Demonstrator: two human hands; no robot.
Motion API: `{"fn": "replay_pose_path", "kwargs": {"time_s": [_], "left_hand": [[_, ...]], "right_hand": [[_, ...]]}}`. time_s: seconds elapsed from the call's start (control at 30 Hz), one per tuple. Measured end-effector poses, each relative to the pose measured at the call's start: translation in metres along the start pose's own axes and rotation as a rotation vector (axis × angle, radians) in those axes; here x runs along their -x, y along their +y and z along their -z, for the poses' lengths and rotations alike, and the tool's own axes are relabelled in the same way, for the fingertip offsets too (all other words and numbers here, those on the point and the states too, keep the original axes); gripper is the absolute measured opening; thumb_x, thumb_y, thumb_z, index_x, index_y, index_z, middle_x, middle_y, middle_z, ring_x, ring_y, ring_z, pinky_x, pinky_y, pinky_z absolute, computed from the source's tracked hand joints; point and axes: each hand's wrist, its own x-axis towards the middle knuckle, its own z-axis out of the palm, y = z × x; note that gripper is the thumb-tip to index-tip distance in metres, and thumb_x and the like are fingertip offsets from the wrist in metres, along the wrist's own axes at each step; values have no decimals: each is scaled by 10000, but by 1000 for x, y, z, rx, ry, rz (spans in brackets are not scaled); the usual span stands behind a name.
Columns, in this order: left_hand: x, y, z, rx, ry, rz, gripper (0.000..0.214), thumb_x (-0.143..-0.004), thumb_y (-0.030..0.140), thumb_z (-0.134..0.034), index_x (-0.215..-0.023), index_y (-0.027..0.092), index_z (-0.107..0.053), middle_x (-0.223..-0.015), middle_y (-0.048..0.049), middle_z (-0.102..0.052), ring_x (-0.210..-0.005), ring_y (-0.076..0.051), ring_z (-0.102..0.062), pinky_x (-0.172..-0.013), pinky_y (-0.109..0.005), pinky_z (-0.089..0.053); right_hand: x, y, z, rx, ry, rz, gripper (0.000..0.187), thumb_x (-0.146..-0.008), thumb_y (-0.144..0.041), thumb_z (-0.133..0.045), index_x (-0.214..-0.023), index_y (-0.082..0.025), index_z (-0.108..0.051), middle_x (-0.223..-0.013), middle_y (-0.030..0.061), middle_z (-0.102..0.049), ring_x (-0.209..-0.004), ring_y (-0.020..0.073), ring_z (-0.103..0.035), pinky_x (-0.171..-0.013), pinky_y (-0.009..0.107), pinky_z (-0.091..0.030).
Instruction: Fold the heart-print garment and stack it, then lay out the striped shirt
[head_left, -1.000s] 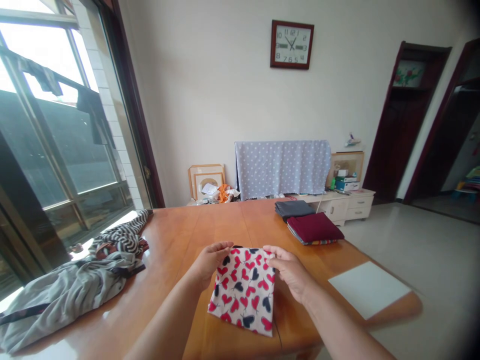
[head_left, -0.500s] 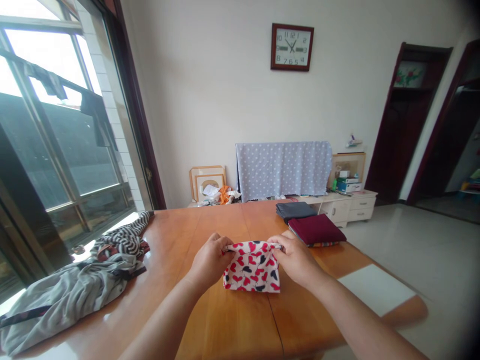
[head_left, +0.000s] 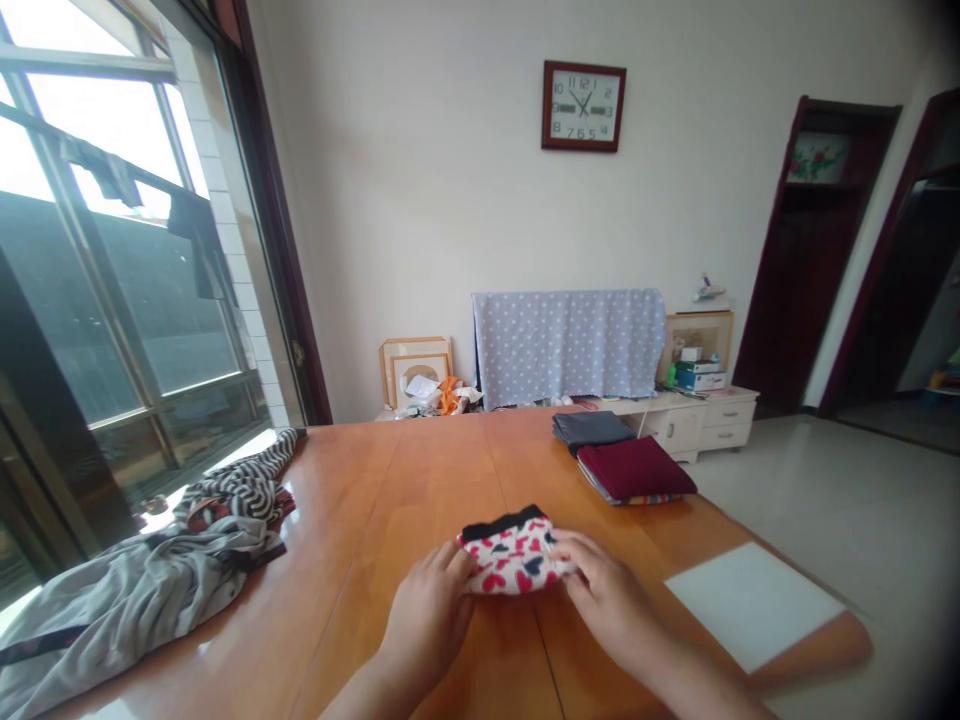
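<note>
Home, living room by the look; wall clock above a low white drawer cabinet; polka-dot cloth hanging beyond the wooden table's far edge; framed pictures leaning on the wall; laundry hanging at the window.

Wall clock: dial numerals 10, 11, 12, 1, 2, 5–8 readable.

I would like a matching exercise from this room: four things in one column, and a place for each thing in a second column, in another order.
Things:
1. heart-print cloth
2. dark red folded cloth
3. polka-dot cloth
4. wall clock

Places:
A. high on the wall
B. between the left hand and the right hand
C. on the wooden table, beside the grey folded cloth
D. hanging below the clock, at the far side of the room

Pairs: 1-B, 2-C, 3-D, 4-A
</note>
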Motion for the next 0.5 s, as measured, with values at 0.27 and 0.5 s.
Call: {"fn": "replay_pose_path", "kwargs": {"time_s": [0.27, 0.5], "left_hand": [[32, -1, -10, 184, -118, 25, 70, -833, 316, -637, -855, 252, -652, -1019, -48, -685, -902, -218, -618, -810, -299, -437], [-2, -39, -24, 386, 119, 385, 244, -938, 384, -463, -865, 220, -629, -836, -25, -715, -815, -190, -648, -677, -245, -436]], "right_hand": [[38, 8, 1, 1, -119, -65, 344, -819, -149, -518, -1036, -304, -736, -1324, 33, -673, -1277, 246, -581, -1088, 384, -434], [4, 20, 5, -285, -16, -359, 296, -912, -435, -532, -1067, -229, -678, -1063, 66, -761, -1036, 249, -703, -883, 328, -532]]}}
